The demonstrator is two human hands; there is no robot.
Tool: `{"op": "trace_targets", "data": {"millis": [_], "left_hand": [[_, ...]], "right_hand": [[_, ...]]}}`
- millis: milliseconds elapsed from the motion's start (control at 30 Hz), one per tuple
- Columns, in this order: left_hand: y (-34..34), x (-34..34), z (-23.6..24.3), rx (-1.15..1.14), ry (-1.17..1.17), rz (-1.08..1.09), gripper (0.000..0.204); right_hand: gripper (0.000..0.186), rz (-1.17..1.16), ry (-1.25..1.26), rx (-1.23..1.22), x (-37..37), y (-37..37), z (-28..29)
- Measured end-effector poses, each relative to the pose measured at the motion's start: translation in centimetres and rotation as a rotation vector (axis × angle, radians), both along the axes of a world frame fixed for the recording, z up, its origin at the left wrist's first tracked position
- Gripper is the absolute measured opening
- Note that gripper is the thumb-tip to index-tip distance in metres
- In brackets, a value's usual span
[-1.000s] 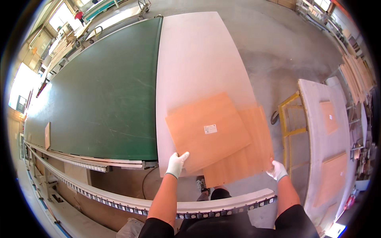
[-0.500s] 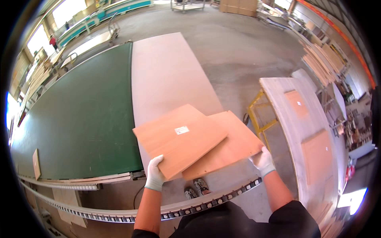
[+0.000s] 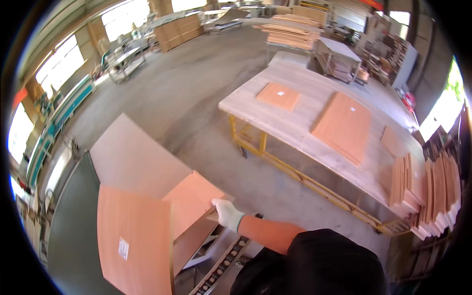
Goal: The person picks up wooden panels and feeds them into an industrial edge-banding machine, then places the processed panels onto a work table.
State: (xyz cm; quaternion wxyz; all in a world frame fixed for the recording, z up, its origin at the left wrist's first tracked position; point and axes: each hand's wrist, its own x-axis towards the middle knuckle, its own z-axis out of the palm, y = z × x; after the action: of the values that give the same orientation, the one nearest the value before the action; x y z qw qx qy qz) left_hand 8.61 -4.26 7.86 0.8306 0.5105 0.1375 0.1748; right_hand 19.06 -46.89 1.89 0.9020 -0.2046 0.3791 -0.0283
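In my gloved right hand [image 3: 227,215] is the corner of a light wooden panel [image 3: 189,206], the thumb on its top face and the fingers hidden underneath. Left of it, a second wooden panel [image 3: 137,231] with a white label stands tilted up, overlapping part of the first. My left hand does not show. Beneath and beyond the panels lie a pale board [image 3: 130,152] and a dark green surface [image 3: 73,216].
A worktable with a yellow frame [image 3: 305,172] stands to the right, with a large panel [image 3: 344,125] and a smaller panel [image 3: 279,95] on it. Stacked boards [image 3: 410,184] sit at its near right end. A roller rail [image 3: 221,265] runs close to my body.
My view has swung right, bringing the worktable toward the middle. The labelled panel has tilted up on the left, and my left hand has gone out of sight. My right hand still grips the other panel.
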Motion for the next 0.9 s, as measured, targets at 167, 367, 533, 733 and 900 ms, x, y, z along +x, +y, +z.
{"op": "trace_targets", "data": {"millis": [167, 367, 533, 733, 900], "left_hand": [[-4.3, -3.3, 1.7, 0.005, -0.055, -0.01, 0.047], [-6.3, -6.2, -3.5, 0.461, -0.278, 0.038, 0.049], [-17.4, -6.6, 0.7, 0.118, -0.04, -0.053, 0.061], [-28.3, -6.1, 6.1, 0.014, 0.171, -0.219, 0.067], [-30.1, -4.9, 5.6, -0.02, 0.24, -0.241, 0.063]], "right_hand": [[0.033, -0.098, -0.218, -0.049, -8.1, -10.2, 0.2], [0.047, -0.463, -0.407, -0.043, -22.3, -26.2, 0.3], [0.034, -0.878, -0.316, -0.199, -32.8, -35.0, -2.0], [0.023, -1.189, -0.095, -0.293, -43.1, -41.8, -5.8], [0.027, -1.32, -0.099, -0.184, -49.5, -43.9, -13.6]]}}
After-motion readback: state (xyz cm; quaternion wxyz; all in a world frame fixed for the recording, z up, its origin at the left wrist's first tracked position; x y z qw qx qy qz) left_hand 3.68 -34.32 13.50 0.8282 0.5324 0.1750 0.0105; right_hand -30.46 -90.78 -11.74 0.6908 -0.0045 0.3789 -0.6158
